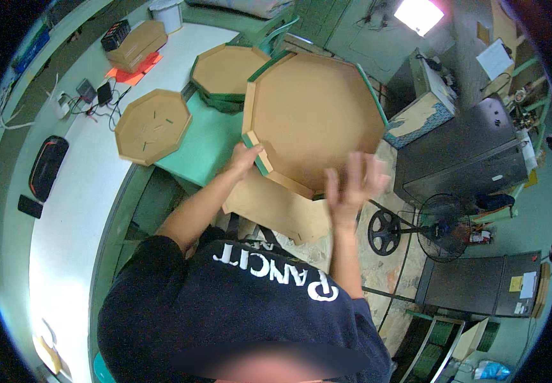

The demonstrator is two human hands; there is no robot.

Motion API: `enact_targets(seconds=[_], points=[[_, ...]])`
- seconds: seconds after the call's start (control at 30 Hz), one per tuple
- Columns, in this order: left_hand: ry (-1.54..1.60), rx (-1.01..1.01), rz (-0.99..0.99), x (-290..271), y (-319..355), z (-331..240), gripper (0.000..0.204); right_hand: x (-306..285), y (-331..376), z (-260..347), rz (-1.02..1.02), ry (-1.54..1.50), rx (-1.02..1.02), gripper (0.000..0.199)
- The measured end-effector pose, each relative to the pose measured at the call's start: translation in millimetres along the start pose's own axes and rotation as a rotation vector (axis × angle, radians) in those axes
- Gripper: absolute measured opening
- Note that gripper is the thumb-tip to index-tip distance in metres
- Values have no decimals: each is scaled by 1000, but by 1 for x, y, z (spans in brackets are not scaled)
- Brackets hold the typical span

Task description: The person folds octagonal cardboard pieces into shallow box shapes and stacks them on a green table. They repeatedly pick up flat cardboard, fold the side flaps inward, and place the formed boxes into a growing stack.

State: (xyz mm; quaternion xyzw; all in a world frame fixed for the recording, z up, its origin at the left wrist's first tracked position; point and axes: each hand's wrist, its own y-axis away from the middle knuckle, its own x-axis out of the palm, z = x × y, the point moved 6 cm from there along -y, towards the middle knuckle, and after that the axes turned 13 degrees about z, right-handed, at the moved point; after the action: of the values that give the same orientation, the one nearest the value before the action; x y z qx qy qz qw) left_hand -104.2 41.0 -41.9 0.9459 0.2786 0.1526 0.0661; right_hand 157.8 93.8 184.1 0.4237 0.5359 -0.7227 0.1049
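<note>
The left hand (245, 157) pinches the green-edged rim of a large octagonal cardboard tray (314, 115), held tilted above the worktop (72, 191); the right hand (351, 184) is spread open against its lower edge. Steady support from both sides would suit it best. The tray looks empty; a similar stack (225, 76) sits behind it.

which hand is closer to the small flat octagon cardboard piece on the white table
Left. The left hand grips the big octagonal tray at its left edge, on the side of the small octagon. The right hand is farther right, at the tray's lower edge.
</note>
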Motion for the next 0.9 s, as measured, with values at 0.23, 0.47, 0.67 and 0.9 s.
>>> enact_targets(seconds=[0.23,0.47,0.67,0.9], points=[[-303,-2,203,6,5,-53,27,-8,-2,-56,14,-1158,544,60],[-538,79,142,1,0,-63,35,7,24,-52,-112,-1204,597,43],[-638,4,124,1,2,-57,39,23,35,-59,-100,-1211,717,38],[215,-65,-21,-37,7,-46,45,69,36,-65,-113,-1377,840,25]])
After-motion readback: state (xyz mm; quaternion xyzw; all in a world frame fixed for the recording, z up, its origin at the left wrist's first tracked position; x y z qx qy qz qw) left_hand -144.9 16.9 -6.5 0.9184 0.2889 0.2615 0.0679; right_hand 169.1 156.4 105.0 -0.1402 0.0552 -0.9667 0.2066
